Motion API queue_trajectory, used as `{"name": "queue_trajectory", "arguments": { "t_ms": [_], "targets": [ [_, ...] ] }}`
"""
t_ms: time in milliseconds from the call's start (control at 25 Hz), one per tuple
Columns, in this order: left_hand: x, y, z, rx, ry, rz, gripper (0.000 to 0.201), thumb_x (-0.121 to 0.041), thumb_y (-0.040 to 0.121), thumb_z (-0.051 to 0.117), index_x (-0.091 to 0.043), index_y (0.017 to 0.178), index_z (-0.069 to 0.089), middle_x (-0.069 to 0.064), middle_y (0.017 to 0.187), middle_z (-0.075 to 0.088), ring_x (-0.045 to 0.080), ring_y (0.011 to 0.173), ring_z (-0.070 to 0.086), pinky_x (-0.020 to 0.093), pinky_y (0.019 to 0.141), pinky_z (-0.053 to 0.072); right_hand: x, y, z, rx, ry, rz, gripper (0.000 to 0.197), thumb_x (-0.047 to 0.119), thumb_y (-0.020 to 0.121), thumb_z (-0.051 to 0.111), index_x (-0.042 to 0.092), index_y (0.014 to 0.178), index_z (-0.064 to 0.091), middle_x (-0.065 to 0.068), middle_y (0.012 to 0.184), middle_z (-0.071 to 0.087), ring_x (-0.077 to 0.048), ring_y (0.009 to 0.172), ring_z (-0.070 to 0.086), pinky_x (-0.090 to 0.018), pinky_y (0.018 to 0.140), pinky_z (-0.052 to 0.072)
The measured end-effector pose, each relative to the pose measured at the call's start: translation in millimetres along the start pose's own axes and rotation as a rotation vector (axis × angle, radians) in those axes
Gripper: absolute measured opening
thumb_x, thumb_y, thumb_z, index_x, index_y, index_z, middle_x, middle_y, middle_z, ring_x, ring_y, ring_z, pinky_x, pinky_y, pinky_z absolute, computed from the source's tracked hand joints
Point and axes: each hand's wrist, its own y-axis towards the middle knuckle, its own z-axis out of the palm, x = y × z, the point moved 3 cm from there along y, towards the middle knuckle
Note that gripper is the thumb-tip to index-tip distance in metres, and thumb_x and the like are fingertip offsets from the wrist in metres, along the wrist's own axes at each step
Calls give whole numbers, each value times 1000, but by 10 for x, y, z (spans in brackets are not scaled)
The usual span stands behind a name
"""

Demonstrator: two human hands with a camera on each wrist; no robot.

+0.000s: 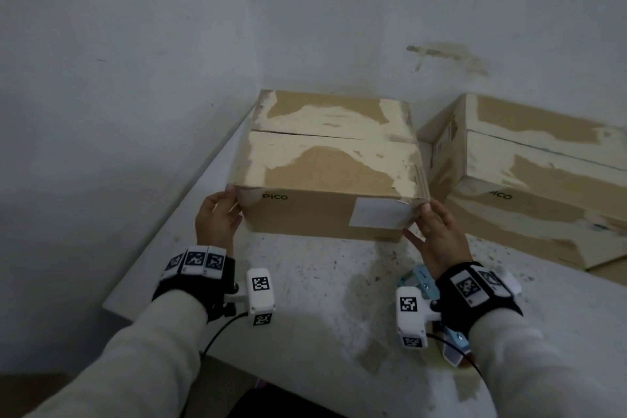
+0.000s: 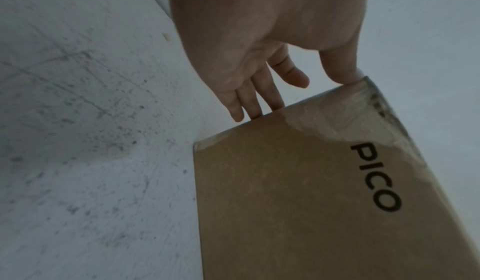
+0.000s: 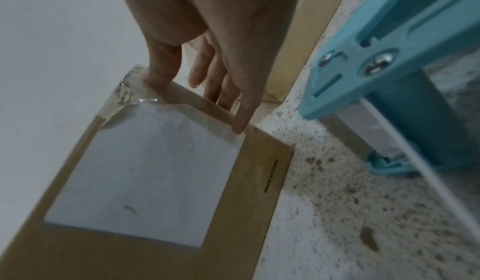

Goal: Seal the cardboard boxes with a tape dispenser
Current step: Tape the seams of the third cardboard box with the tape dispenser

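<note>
Two cardboard boxes stand on a speckled white table (image 1: 322, 282) set into the corner of pale walls (image 1: 135, 44). Biggest in view is the near box (image 1: 330, 163), brown with torn pale patches across its top, its two top flaps closed with a dark seam running between them. Its front face carries the printed word PICO at the upper left and a white label (image 1: 381, 212) at the upper right, with clear tape wrinkled over that corner in the right wrist view. Just beside it, to the right and at an angle, lies the second box (image 1: 529, 180), also patchy on top, with the same seam and part of the same print on its side; whether the two touch cannot be told.

Both hands are on the near box at its front corners. The left hand (image 1: 217, 217) has its thumb on the upper left corner and its straight fingers laid along the left side, as the left wrist view shows. The right hand (image 1: 437, 231) mirrors it, thumb on the taped upper right corner, fingers straight along the right side edge. Neither hand curls round anything.

Smallest is the light blue tape dispenser (image 1: 422, 278), lying on the table under the right wrist, near the front right of the box, its toothed blade visible in the right wrist view.
</note>
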Motion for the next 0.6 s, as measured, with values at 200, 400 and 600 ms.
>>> {"name": "queue_trajectory", "arguments": {
  "t_ms": [200, 400, 600],
  "targets": [
    [-102, -80, 67, -96, -76, 65, 18, -12, 89, 61, -17, 72, 58, 1, 85, 65, 17, 81, 62, 24, 69, 52, 30, -41, 21, -5, 15, -33, 22, 30, 78, 70, 22, 85, 51, 0, 92, 61, -15, 90, 58, -47, 79, 52],
    [-144, -116, 122, -153, -73, 85, 8, -10, 88, 61, -13, 83, 66, 3, 86, 67, 20, 85, 65, 20, 62, 56, 71, -35, 35, -146, -125, -145, 16, 13, 90, 59, 22, 78, 51, -3, 89, 61, -19, 87, 58, -38, 72, 49],
    [-249, -174, 179, -220, 132, 148, 26, -44, 75, 72, -19, 68, 68, 1, 75, 69, 19, 81, 67, 32, 74, 55, 83, -49, 33, -244, -230, -182, 12, 19, 88, 60, 26, 78, 61, -4, 89, 67, -21, 88, 64, -36, 78, 46]
  ]
}}
